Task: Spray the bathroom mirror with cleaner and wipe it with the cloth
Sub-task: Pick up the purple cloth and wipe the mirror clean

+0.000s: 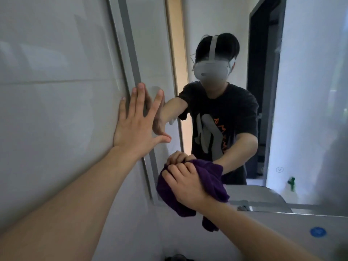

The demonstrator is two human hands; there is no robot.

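Head view, one entry per item. Left hand (135, 119): laid flat where the tiled wall (56, 91) met the grey frame (131, 53) of the mirror (310, 110), fingers straight and spread wide, holding nothing, forefinger and thumb tips meeting their own reflection on the glass; judged a brace to steady the body while reaching in. Right hand (186, 183): fingers curled tight round the bunched purple cloth (212, 178), knuckles toward the glass. Cloth: pressed against the mirror's lower left corner just beside the frame, loose folds hanging below the wrist; bunching judged to give a firm pad for rubbing. Cleaner: no spray bottle could be identified. Step judged in hand: wiping, at the corner, with most of the glass to the right yet to be covered.
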